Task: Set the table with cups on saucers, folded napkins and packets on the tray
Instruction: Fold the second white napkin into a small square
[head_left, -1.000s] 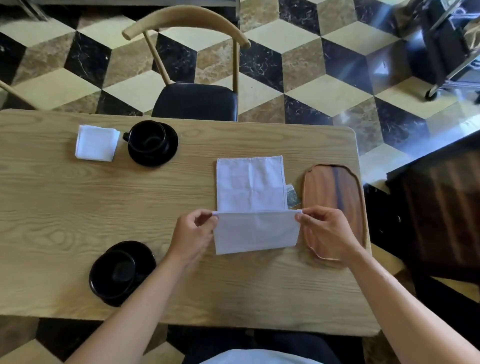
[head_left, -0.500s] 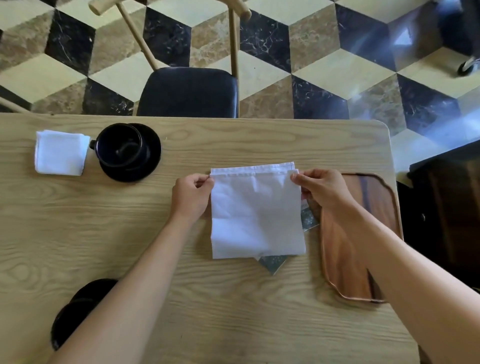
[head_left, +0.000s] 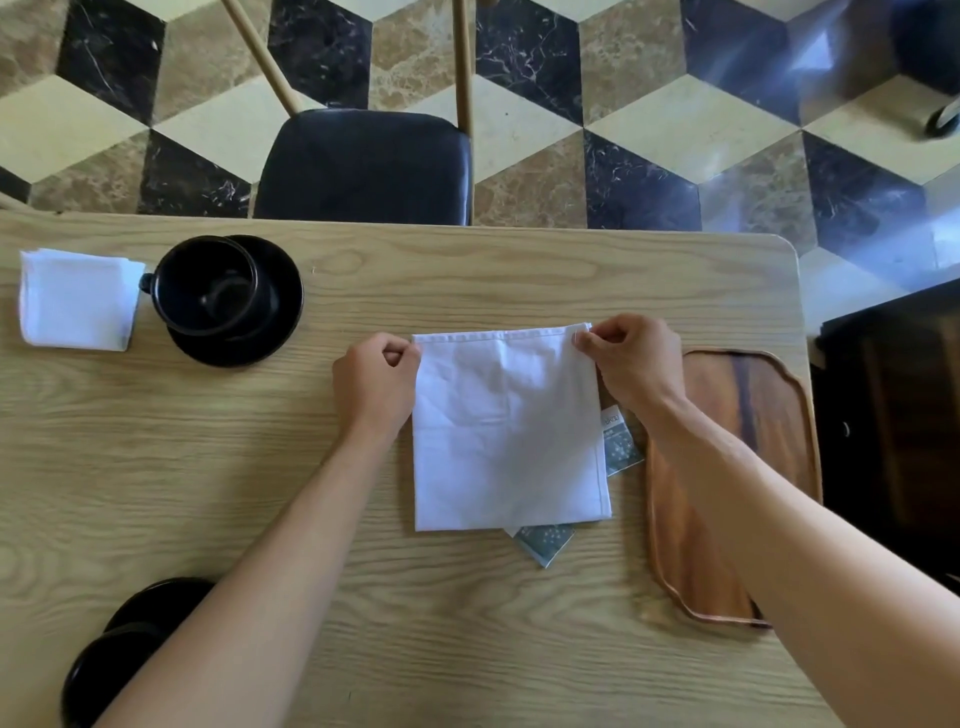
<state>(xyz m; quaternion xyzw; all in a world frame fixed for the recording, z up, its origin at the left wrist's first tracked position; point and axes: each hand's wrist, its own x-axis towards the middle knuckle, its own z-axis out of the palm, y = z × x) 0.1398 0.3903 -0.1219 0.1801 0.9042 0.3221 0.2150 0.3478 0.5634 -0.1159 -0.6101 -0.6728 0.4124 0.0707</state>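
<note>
Napkin (head_left: 506, 431) lies mid-desk, just left of the wooden tray (head_left: 769, 467), doubled over. The left hand (head_left: 376, 382) pinches its far left corner, the right hand (head_left: 636, 364) its far right one. To fold well, I'd match the corners squarely, then press the crease flat. Two packets (head_left: 621, 447) peek from under the napkin's right and near edges and could bunch it. Left of the tray, farther off, sit a cup on its saucer (head_left: 234, 299) and a folded napkin (head_left: 78, 299); the desk (head_left: 156, 467) carries another cup (head_left: 124, 649) at its near edge.

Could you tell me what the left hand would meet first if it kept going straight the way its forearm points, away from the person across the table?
Probably nothing on the light wooden table: past the left hand lies bare tabletop, then the black-cushioned chair beyond the far edge.
</note>
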